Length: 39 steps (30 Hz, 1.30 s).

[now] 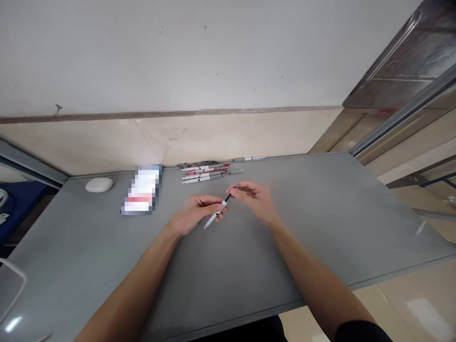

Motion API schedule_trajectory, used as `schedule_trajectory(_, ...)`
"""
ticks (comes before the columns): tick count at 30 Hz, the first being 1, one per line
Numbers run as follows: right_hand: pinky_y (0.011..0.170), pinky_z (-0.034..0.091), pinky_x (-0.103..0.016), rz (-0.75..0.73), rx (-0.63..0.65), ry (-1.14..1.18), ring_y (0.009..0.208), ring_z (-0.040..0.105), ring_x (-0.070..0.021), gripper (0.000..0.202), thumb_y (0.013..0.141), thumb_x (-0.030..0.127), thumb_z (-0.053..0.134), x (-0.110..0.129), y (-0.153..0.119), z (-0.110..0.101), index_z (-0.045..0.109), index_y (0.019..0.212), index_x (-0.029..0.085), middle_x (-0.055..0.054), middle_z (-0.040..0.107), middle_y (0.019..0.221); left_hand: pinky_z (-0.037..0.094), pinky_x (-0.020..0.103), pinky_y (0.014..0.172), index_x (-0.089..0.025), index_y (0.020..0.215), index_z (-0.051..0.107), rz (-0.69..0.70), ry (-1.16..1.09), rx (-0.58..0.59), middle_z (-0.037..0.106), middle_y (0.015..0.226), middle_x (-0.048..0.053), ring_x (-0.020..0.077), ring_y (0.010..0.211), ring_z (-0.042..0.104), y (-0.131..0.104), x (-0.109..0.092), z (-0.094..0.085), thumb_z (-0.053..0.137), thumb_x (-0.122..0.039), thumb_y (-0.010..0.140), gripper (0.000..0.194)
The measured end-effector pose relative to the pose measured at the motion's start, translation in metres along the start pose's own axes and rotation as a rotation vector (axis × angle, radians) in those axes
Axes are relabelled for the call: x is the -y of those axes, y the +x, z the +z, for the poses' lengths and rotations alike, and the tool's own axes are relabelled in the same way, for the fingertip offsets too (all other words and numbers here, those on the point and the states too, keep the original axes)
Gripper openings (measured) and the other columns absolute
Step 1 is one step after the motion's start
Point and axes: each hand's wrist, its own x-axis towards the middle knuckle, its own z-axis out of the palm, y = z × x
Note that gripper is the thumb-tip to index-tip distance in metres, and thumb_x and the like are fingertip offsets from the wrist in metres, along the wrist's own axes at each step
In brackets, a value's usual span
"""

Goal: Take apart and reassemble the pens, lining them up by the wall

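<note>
In front of me, over the middle of the table, my left hand (197,211) is closed around the white and clear barrel of a pen (213,219). The pen is tilted, its clear end pointing down and left. Out of the barrel's upper end sticks a dark pen refill (228,196). Thumb and fingers of my right hand (254,197) pinch this refill near its tip. Behind my hands lies a group of pens (201,174) with white, red and dark parts, side by side. A single pen (249,158) rests close to the wall.
The grey table (313,213) meets a tiled wall (231,135) at its back edge. On the left lie a phone (141,191) with a blurred screen and a white rounded object (99,185). A white cable (17,280) curves at the lower left edge.
</note>
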Motion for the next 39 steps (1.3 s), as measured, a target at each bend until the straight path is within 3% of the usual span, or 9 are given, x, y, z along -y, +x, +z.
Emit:
schedule_trajectory(8,0.074,0.057,-0.033,-0.033,-0.120,0.099,0.075,0.069,-0.0166,0.011,0.068,0.034,0.080,-0.004,-0.002,0.002,0.074,0.071,0.025,0.000,0.075,0.079,0.053,0.031,0.077,-0.020,0.093,0.077,0.050,0.190,-0.027,0.075,0.088,0.006,0.0191,0.079,0.068,-0.001,-0.006,0.009,0.069,-0.042,0.082,0.025)
schedule_trajectory(12,0.074,0.057,-0.033,-0.049,-0.110,0.148,0.073,0.069,-0.0156,0.010,0.068,0.032,0.081,-0.005,-0.003,0.006,0.075,0.073,0.026,0.001,0.074,0.079,0.051,0.029,0.075,-0.019,0.089,0.076,0.090,0.285,-0.016,0.073,0.084,0.004,0.0182,0.080,0.066,-0.005,-0.010,0.013,0.065,-0.044,0.085,0.027)
schedule_trajectory(19,0.078,0.060,-0.036,-0.018,-0.136,0.257,0.076,0.070,-0.0160,0.017,0.069,0.037,0.080,0.003,-0.001,0.007,0.073,0.079,0.025,0.001,0.073,0.079,0.050,0.028,0.075,-0.019,0.092,0.073,0.106,0.300,-0.040,0.072,0.087,0.004,0.0155,0.076,0.064,-0.016,-0.015,0.013,0.062,-0.048,0.086,0.031)
schedule_trajectory(23,0.076,0.060,-0.034,-0.050,-0.220,0.325,0.076,0.068,-0.0137,0.018,0.072,0.040,0.077,0.008,0.006,-0.002,0.069,0.081,0.026,0.003,0.070,0.079,0.049,0.029,0.073,-0.020,0.096,0.073,0.094,0.286,-0.066,0.072,0.090,0.005,0.0177,0.079,0.064,-0.024,-0.013,0.007,0.062,-0.050,0.086,0.033)
schedule_trajectory(28,0.075,0.059,-0.031,0.002,-0.306,0.346,0.079,0.066,-0.0131,0.022,0.072,0.043,0.076,0.012,0.009,-0.014,0.067,0.085,0.027,0.002,0.068,0.088,0.053,0.031,0.074,-0.019,0.101,0.071,0.097,-0.040,-0.168,0.071,0.097,0.007,0.0175,0.078,0.065,-0.028,-0.005,0.003,0.066,-0.045,0.085,0.031)
schedule_trajectory(35,0.073,0.058,-0.029,0.135,-0.163,0.332,0.079,0.064,-0.0122,0.027,0.071,0.044,0.076,0.011,0.007,-0.011,0.070,0.091,0.027,0.001,0.067,0.090,0.060,0.035,0.080,-0.013,0.093,0.071,0.014,-0.553,-0.354,0.070,0.097,0.007,0.0151,0.078,0.066,-0.018,-0.008,0.006,0.069,-0.023,0.085,0.013)
schedule_trajectory(39,0.073,0.059,-0.031,0.171,-0.114,0.269,0.079,0.065,-0.0128,0.031,0.072,0.047,0.075,0.003,0.007,0.002,0.072,0.094,0.026,0.000,0.067,0.091,0.059,0.035,0.084,-0.011,0.093,0.071,0.006,-0.621,-0.364,0.070,0.093,0.008,0.0151,0.080,0.067,-0.012,-0.005,0.006,0.066,-0.013,0.084,0.010)
